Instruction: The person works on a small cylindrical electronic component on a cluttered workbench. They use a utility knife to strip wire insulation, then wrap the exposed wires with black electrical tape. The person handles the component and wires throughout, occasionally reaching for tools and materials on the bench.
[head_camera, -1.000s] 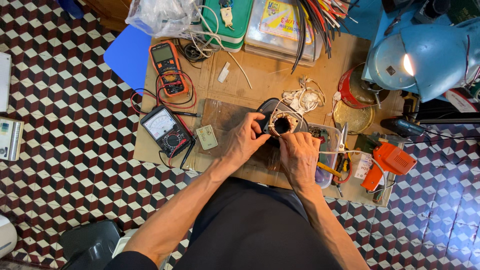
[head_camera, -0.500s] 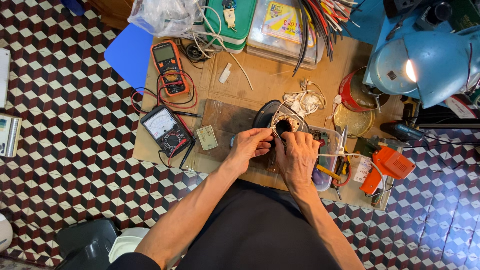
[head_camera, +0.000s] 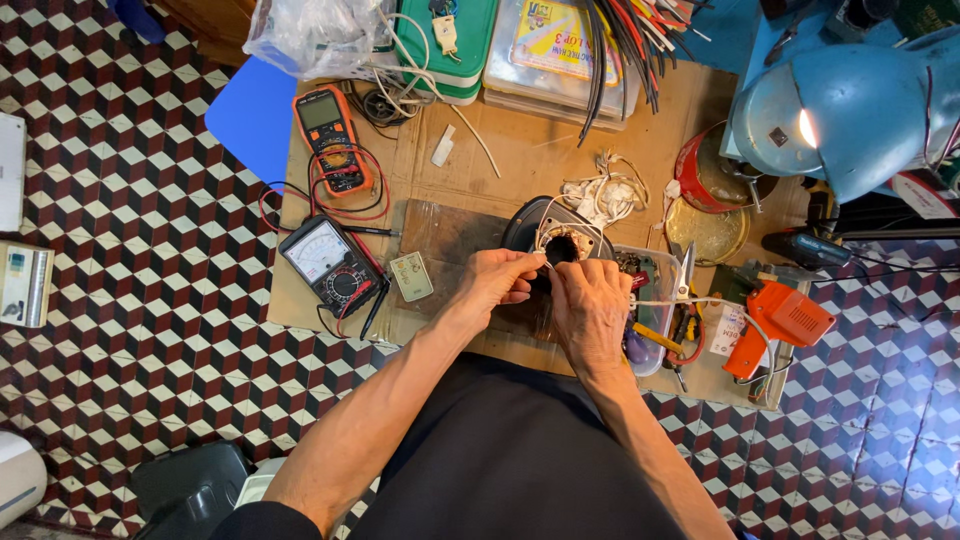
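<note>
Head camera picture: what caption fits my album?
Both hands work white wires on a round black motor part beside two meters.

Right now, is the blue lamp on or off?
On. A bright glow shows inside the blue lamp shade, over the cardboard-covered table.

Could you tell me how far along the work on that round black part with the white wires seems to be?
Done: the round black part sits on the wooden board, centre exposed, white wires trailing loose. In hand: the left hand pinches a wire at its rim while the right hand steadies the near side. Left: wires remain untidy, and both meters, orange and analogue, lie unused.
</note>
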